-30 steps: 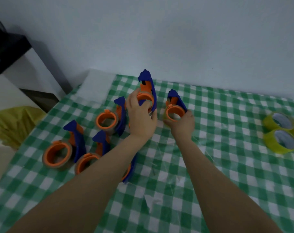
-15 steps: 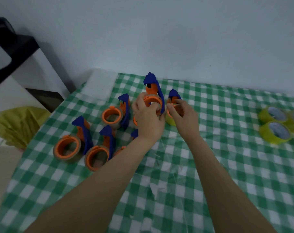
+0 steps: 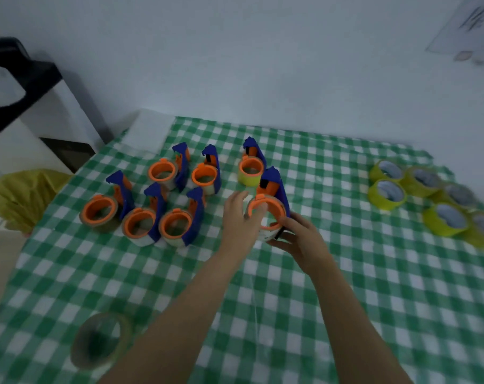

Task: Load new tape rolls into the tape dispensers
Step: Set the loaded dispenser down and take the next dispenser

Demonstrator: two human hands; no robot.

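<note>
Both hands hold one orange-and-blue tape dispenser (image 3: 272,187) near the middle of the green-checked counter (image 3: 346,273); I cannot tell whether it rests on the cloth. The left hand (image 3: 241,220) curls its fingers (image 3: 259,210) round the roll's left side onto the orange hub, and the right hand (image 3: 301,239) wraps bent fingers (image 3: 290,218) round the lower right edge. Six more dispensers (image 3: 195,217) stand left and behind, spare yellow tape rolls (image 3: 386,194) lie well apart at the right, and a brownish roll (image 3: 99,339) lies front left.

Both arms reach forward. The left hand (image 3: 239,217) and right hand (image 3: 301,239) are close together, with fingers bent inward.
</note>
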